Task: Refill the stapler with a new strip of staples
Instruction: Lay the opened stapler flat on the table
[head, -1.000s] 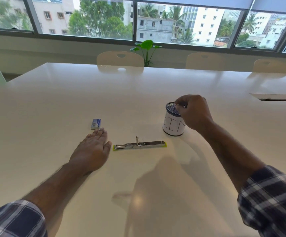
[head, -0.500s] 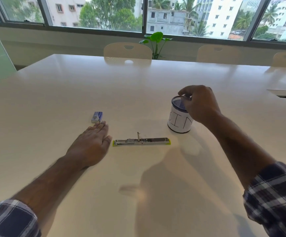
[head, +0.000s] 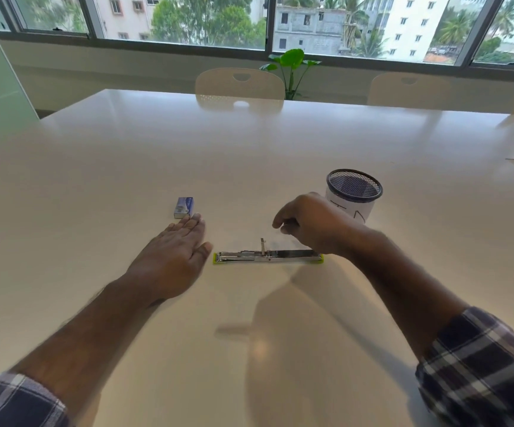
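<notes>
On the white table (head: 126, 167), a stapler (head: 268, 256) lay opened out flat, its metal length running left to right with a green tip at each end and a small metal piece standing upright near its middle. The left hand (head: 172, 260) rested palm down just left of the stapler's left end, its fingers straight and together, holding nothing. Just beyond those fingertips sat a small blue box (head: 184, 207), shut, so its contents could not be seen; whether the fingertips touched it could not be told.

The right hand (head: 314, 224) hovered above the right half of the stapler, blurred, with the fingers curled loosely and the thumb and forefinger drawn near each other. Whether anything was pinched between them could not be told from the blur. It hid part of the stapler's right end.

Just behind the right hand stood 1 round mesh cup (head: 354, 194) with a dark rim and a white paper wrap marked with dark pen strokes, partly covered by the hand. The cup stood upright, and the part of its inside that showed was dark mesh with nothing visible in it.

Both forearms were bare, with plaid sleeves (head: 480, 371) pushed up at the bottom corners. Across the far edge stood 3 pale chairs (head: 239, 84), and a green plant (head: 291, 61) rose between 2 of them below the windows (head: 188, 20).
</notes>
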A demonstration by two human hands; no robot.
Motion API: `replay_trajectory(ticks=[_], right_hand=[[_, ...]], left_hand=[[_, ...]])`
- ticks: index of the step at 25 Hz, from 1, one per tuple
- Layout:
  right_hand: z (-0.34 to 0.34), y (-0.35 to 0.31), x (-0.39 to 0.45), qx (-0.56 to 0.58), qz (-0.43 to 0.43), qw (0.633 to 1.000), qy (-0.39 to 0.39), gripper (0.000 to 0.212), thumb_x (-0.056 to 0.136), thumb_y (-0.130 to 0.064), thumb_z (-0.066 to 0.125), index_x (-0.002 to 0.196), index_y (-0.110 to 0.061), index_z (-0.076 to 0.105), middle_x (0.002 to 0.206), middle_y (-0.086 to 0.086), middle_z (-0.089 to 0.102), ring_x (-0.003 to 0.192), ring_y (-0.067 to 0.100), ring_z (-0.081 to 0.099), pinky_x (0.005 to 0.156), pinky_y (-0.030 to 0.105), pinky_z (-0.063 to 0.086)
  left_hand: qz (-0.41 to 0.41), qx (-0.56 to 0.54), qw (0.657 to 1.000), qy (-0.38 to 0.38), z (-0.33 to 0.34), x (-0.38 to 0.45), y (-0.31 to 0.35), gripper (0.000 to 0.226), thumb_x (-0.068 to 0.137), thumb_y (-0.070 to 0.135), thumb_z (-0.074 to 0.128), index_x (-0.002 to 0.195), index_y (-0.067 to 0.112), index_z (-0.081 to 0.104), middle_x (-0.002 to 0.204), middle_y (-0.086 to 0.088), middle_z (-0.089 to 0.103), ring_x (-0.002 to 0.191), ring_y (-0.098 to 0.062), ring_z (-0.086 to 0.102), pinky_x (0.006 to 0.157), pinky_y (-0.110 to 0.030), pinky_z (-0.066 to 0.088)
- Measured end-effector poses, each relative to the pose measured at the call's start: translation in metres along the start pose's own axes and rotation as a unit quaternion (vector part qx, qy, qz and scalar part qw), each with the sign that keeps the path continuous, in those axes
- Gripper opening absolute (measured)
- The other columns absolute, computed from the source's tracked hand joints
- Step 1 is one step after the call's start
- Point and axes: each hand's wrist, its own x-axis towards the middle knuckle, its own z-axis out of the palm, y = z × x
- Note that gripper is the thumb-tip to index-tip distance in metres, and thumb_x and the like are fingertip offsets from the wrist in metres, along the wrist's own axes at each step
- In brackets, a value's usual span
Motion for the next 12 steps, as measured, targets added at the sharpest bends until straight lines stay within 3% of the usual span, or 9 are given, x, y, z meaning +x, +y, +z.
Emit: replay_trajectory(ticks=[4, 6, 8, 12], right_hand=[[0.008, -0.001, 0.008, -0.011, -0.001, 0.999, -0.047, 0.017, 0.081, -0.014, 0.074, 0.098, -0.016, 0.077, 0.058, -0.018, 0.051, 0.055, -0.004, 0.048, 0.064, 0.016, 0.039], [0.010, -0.002, 0.011, -0.011, -0.008, 0.998, -0.053, 0.016, 0.079, -0.016, 0.076, 0.095, -0.017, 0.078, 0.054, -0.019, 0.047, 0.053, -0.008, 0.045, 0.058, 0.014, 0.035], [0.009, -0.006, 0.012, -0.013, -0.021, 0.998, -0.058, 0.011, 0.077, -0.012, 0.075, 0.086, -0.017, 0.079, 0.048, -0.018, 0.046, 0.051, -0.010, 0.048, 0.049, 0.002, 0.029], [0.009, -0.008, 0.015, -0.024, -0.021, 0.997, -0.070, 0.021, 0.074, 0.000, 0.061, 0.072, -0.014, 0.077, 0.044, -0.016, 0.049, 0.049, -0.004, 0.051, 0.045, 0.003, 0.034]], left_hand=[[-0.005, -0.002, 1.000, 0.009, 0.000, -0.003, 0.005, 0.060, 0.101, 0.042, 0.024, 0.154, 0.015, 0.016, 0.165, -0.001, 0.008, 0.151, -0.010, 0.004, 0.122, -0.030, 0.005], [-0.007, -0.005, 1.000, 0.016, 0.001, -0.005, 0.007, 0.059, 0.101, 0.040, 0.024, 0.154, 0.014, 0.018, 0.165, -0.002, 0.009, 0.151, -0.011, 0.006, 0.123, -0.030, 0.006], [-0.007, -0.009, 1.000, 0.017, 0.001, -0.005, 0.008, 0.058, 0.101, 0.040, 0.025, 0.154, 0.015, 0.019, 0.165, -0.001, 0.010, 0.151, -0.010, 0.007, 0.123, -0.031, 0.007], [-0.004, -0.012, 1.000, 0.015, 0.000, -0.005, 0.007, 0.059, 0.101, 0.040, 0.025, 0.154, 0.015, 0.019, 0.164, -0.001, 0.011, 0.151, -0.010, 0.007, 0.123, -0.032, 0.007]])
